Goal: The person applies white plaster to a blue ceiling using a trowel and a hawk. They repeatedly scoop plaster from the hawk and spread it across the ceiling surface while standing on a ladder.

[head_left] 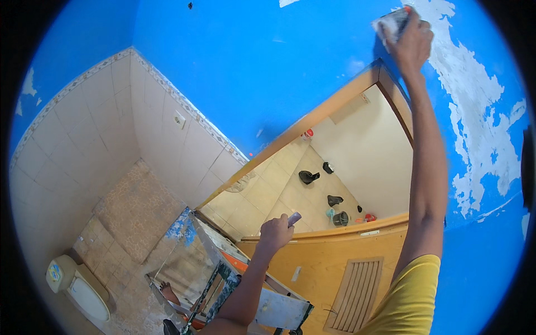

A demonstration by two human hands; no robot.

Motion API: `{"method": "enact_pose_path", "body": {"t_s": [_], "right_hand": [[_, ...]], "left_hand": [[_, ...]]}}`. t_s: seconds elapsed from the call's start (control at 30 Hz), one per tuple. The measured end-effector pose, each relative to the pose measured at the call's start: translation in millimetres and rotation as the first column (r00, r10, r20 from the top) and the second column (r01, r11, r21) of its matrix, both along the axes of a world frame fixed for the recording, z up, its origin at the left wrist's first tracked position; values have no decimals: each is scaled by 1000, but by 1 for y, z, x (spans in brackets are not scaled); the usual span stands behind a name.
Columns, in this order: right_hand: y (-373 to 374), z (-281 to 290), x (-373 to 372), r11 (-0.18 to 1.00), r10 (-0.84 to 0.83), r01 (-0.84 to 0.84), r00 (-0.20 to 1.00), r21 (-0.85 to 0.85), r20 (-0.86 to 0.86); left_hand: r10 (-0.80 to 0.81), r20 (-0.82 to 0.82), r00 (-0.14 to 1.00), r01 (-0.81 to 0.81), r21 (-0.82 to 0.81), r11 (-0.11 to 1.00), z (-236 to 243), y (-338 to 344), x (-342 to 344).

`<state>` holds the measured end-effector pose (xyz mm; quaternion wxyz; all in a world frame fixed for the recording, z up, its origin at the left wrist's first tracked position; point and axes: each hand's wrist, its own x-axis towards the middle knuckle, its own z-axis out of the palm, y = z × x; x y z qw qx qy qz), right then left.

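High on the right, my right hand [412, 44] is closed around a flat scraper [392, 23] smeared with white. The scraper is up against the blue wall [324, 56], above the door frame's upper corner and beside a large peeled white patch [474, 106]. Lower down, my left hand [274, 231] grips a narrow greyish tool [294, 219]. Only its short end sticks out past the fingers, so I cannot tell its exact kind. That hand hovers in front of the doorway, apart from the wall.
A wooden door frame [312, 114] runs below my right hand, with a wooden door [312, 262] under it. Beneath me stands a paint-stained ladder [285, 310], a bare foot near it. A toilet [86, 290] is at the lower left. Black bags [308, 177] lie on the floor beyond the doorway.
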<state>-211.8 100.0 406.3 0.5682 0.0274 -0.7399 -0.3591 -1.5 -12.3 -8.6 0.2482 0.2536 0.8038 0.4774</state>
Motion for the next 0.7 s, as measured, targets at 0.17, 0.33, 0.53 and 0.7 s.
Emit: {"method": "enact_pose_path", "body": {"t_s": [0.17,0.33,0.53,0.7], "right_hand": [[2,12,5,999,4,-10,993,-47,-122],[18,19,0,971,48,-60,997,-233,-54],[14,22,-1,981,134,-146,986,-128,-95],[19,39,3,993,51,-65,988,-94,-149]], "left_hand": [[3,15,1000,-3,10,1000,-2,0,1],[-13,4,1000,13,16,1000,3,0,2],[-5,-14,1000,5,-3,1000,1,0,1],[-5,-4,1000,5,2,1000,-2,1,1]]}}
